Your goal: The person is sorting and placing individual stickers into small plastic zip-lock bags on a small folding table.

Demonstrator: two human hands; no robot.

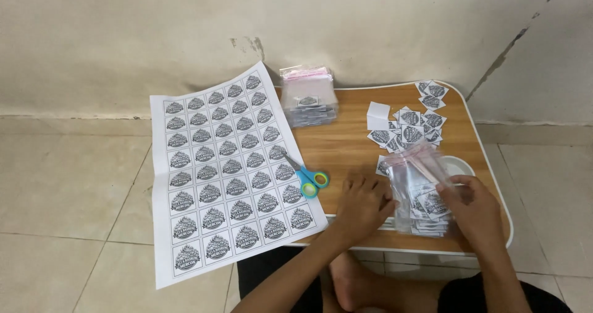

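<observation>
Both hands (420,205) on clear bags (420,189) — scissors (307,178) (blue-handled) beside.

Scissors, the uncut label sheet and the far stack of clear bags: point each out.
scissors (307,178), head view, on the blue handle loops.
uncut label sheet (228,164), head view, on the middle of the printed grid.
far stack of clear bags (308,98), head view, on the top bag's face.
</observation>
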